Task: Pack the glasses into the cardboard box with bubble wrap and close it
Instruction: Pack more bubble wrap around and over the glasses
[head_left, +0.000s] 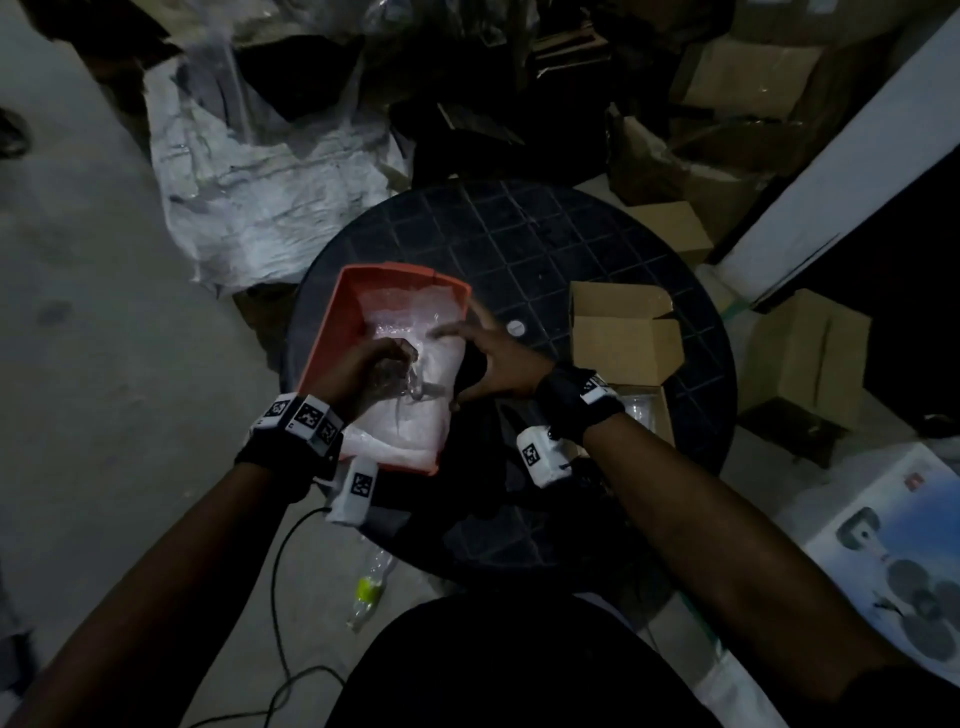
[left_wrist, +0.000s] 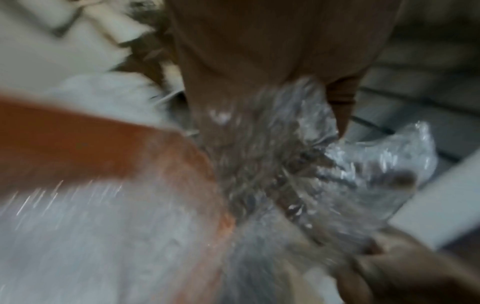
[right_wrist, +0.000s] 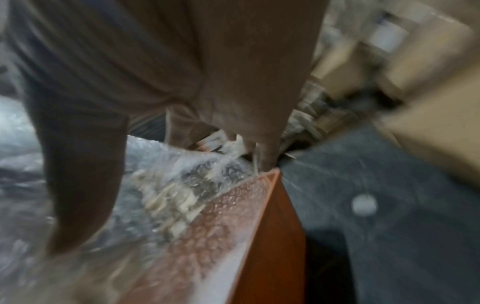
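Observation:
An orange tray (head_left: 332, 322) lined with bubble wrap (head_left: 410, 436) sits on the left of a dark round table (head_left: 545, 249). My left hand (head_left: 374, 369) is over the tray and grips a crumpled bubble wrap bundle (head_left: 413, 376); the left wrist view shows the bundle (left_wrist: 363, 164) twisted in my fingers (left_wrist: 246, 61), blurred, its contents unclear. My right hand (head_left: 493, 353) hovers at the tray's right edge with fingers straight, holding nothing. In the right wrist view the right hand (right_wrist: 182, 61) is above bubble wrap (right_wrist: 182, 185) and the tray corner (right_wrist: 275, 205). An open cardboard box (head_left: 623, 343) stands to the right.
A small white disc (head_left: 516, 327) lies on the table between tray and box. More cardboard boxes (head_left: 805, 358) and a white printed box (head_left: 893, 561) stand on the floor at right. A plastic bottle (head_left: 369, 587) and a black cable (head_left: 280, 571) lie below the tray.

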